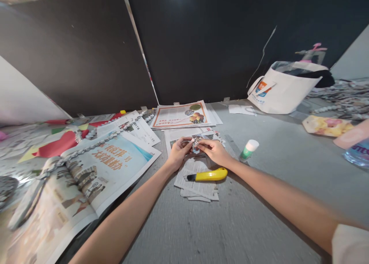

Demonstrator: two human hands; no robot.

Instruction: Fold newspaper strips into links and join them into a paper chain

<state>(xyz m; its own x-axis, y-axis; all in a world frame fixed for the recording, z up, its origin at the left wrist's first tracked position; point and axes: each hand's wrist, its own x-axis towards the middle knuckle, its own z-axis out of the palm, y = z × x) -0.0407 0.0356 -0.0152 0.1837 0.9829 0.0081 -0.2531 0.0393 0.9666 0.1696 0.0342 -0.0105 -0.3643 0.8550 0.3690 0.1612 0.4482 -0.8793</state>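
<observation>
My left hand (179,151) and my right hand (213,149) meet at the middle of the grey table, fingers pinched on a small printed paper piece (196,144) between them. Below them a yellow cutter (211,174) lies on a stack of cut newsprint pieces (198,187), its dark end pointing left. A glue stick (249,150) with a white cap and green label stands to the right of my right hand. Beyond the hands, partly covered by them, lie printed sheets (173,136).
An open magazine (123,160) with a braided paper strip (95,147) across it lies left. Orange-bordered sheets (181,116) lie at the back. A white bag (285,92), patterned card (327,126) and plastic bottle (359,152) are right.
</observation>
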